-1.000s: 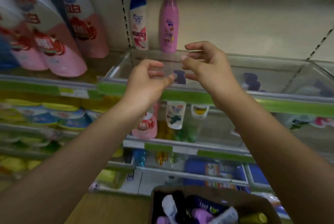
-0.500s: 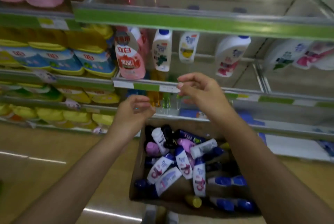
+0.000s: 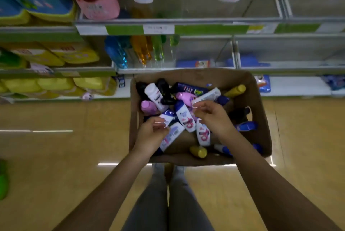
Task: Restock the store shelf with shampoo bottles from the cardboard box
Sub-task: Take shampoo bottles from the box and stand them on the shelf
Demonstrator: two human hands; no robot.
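Both hands over the cardboard box, inside its rim: left hand and right hand loosely curled, holding nothing, above the piled shampoo bottles; open floor left.

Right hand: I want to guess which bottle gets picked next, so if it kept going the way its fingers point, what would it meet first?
Probably the white bottle lying just past the right hand; the fingertips look almost on it. Depth is unclear, so the pink bottle beside it is possible.
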